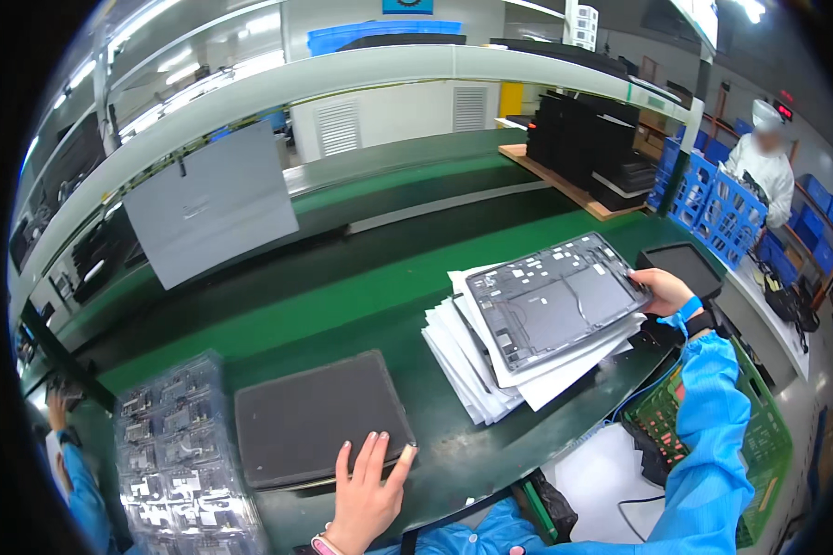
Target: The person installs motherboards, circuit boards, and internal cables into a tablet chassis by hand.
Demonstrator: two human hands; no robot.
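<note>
My right hand [665, 291] pinches the right edge of a grey tablet housing [551, 319], its inside facing up. That housing lies tilted on a stack of white paper sheets [455, 365], with small white pieces and a thin cable inside it. To the left, a dark grey rectangular slab [319, 416] with rounded corners lies on the green bench. My left hand [372, 490] rests on its front right corner, fingers spread and stretched out. Whatever lies beneath the slab is mostly hidden.
Clear plastic trays [180, 444] of small parts stand at the left. A green crate [764, 453] is beside my right arm, near a black tray [685, 264]. A grey sheet [213, 208] hangs from the shelf. A person [761, 166] stands behind blue crates [713, 213].
</note>
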